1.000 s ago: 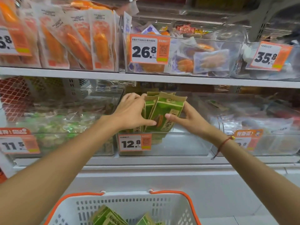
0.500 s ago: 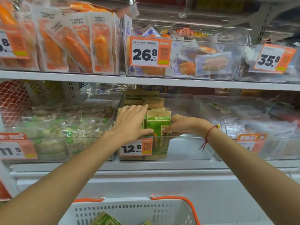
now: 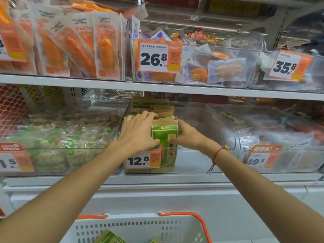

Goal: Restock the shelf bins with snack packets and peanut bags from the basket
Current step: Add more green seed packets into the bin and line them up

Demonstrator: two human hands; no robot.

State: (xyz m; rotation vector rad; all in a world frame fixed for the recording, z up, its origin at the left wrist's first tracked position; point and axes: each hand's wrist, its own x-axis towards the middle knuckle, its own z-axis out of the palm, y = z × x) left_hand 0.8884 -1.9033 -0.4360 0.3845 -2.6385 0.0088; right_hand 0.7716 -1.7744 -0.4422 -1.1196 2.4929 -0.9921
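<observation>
Green and brown snack packets (image 3: pixel 164 135) stand upright at the front left of a clear shelf bin (image 3: pixel 196 160) marked 12.8. My left hand (image 3: pixel 138 132) grips the packets from the left, fingers over their tops and thumb on the front. My right hand (image 3: pixel 187 135) holds them from the right, thumb on the front face. More brown packets (image 3: pixel 154 106) stand behind in the same bin. Below, the white basket (image 3: pixel 138 227) with orange handles holds more green packets (image 3: pixel 109 237).
A clear bin of green-speckled bags (image 3: pixel 66 142) sits to the left, and another clear bin (image 3: pixel 280 137) tagged 49.8 to the right. The upper shelf (image 3: pixel 157 86) carries orange packets (image 3: pixel 77 46) and bins tagged 26.8 and 35.8.
Both hands lowered the green packets from above the bin rim down into the front of the bin, where they now stand upright. The view moved slightly closer.
</observation>
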